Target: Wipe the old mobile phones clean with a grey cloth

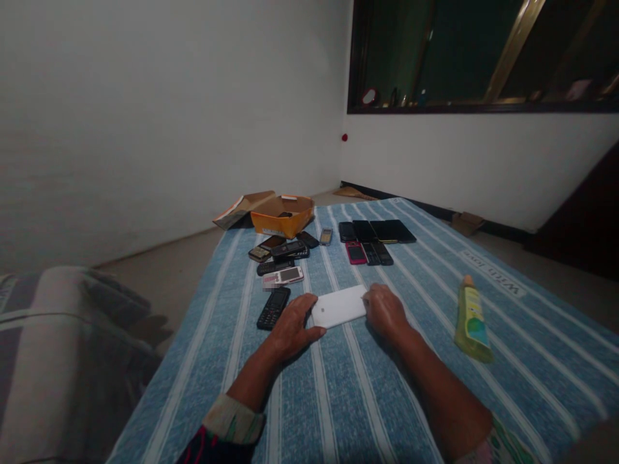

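Observation:
A flat white smartphone (339,307) with a small dark mark near its left end lies between my hands, just over the striped cloth. My left hand (293,327) grips its left end, thumb on the near edge and fingers on the far one. At the other end, my right hand (387,314) is closed on the corner with its fingertips. A black keypad phone (274,309) lies close beside my left hand. Beyond it sit a white-and-pink phone (284,277) and several dark phones (290,249) in a loose pile.
An orange cardboard box (275,224) with its lid open stands at the far left. Dark phones (391,231) and a red phone (356,252) lie in rows at the back. A yellow-green bottle (471,322) lies to the right on the blue striped cloth (300,412).

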A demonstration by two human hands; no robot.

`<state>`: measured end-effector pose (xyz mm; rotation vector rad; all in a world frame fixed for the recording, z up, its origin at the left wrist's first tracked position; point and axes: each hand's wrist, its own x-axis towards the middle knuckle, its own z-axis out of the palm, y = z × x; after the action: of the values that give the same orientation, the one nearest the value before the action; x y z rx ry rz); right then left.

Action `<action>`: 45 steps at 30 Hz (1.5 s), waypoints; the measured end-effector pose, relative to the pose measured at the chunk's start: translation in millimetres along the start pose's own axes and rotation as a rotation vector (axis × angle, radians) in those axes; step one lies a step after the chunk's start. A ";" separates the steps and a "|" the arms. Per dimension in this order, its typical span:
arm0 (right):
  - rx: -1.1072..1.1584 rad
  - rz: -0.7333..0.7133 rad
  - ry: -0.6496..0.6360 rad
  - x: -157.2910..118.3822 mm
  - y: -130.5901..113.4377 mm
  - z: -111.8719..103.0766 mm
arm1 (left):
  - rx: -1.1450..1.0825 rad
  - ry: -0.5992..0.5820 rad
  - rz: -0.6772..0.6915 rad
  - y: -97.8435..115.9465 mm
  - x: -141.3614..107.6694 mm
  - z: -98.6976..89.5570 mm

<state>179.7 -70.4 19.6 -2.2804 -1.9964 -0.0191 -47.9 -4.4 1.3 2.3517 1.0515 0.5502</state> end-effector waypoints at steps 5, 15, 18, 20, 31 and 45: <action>-0.004 0.027 0.000 -5.3 -1.5 0.7 | -0.002 0.016 0.010 -4.2 -0.3 2.3; 0.030 -0.012 0.000 1.0 -11.1 0.6 | 0.020 0.002 0.020 -5.0 2.0 2.7; 0.038 0.007 0.007 15.4 -9.7 0.6 | 0.015 0.012 0.021 -6.4 2.3 3.1; 0.044 0.011 0.013 25.5 -9.5 0.9 | 0.009 0.020 0.007 -7.6 2.2 3.7; 0.064 -0.052 0.027 18.9 -0.9 7.7 | -0.002 0.008 -0.002 -2.0 -0.5 0.2; 0.120 -0.162 0.104 -20.9 -11.2 16.7 | -0.009 0.032 0.008 -1.0 -0.4 -1.0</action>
<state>164.8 -88.1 2.2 -2.0005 -2.0635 -0.0297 -49.2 -3.9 1.5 2.3467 1.0525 0.5966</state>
